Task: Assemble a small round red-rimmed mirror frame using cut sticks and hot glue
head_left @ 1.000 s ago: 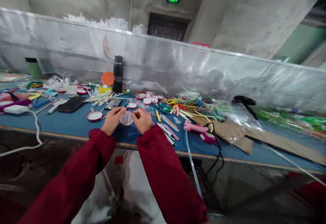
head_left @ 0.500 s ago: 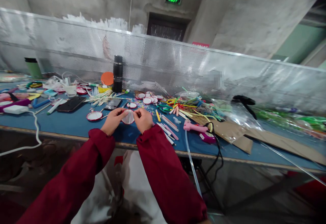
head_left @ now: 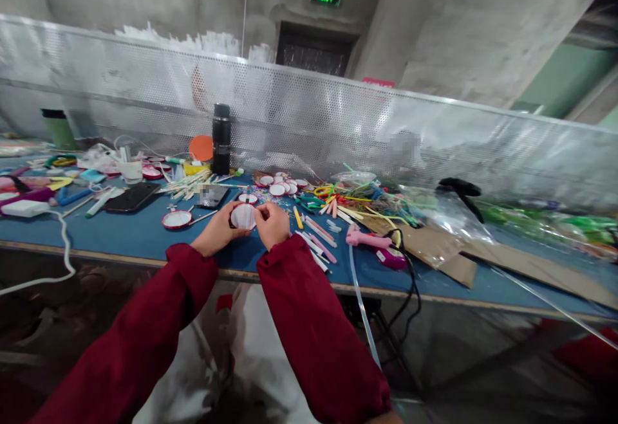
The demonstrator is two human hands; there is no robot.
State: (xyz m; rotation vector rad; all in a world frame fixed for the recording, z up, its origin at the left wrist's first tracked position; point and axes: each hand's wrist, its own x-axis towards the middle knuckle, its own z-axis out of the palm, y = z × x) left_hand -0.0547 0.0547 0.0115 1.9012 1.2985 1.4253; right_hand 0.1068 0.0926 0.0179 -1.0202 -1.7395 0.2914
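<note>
Both hands hold one small round white disc with a red rim just above the blue tabletop. My left hand grips its left edge with curled fingers. My right hand pinches its right edge. Both arms wear dark red sleeves. A similar red-rimmed disc lies on the table to the left of my left hand. More such discs lie in a cluster farther back.
A black bottle and an orange disc stand by the perforated metal screen. A phone, coloured sticks, a pink glue gun, cardboard and plastic bags litter the table. A white cable hangs off the left front edge.
The disc has been turned to face upward and lifted slightly away from me. My hands have closed in on its edges, and the view has shifted a little.
</note>
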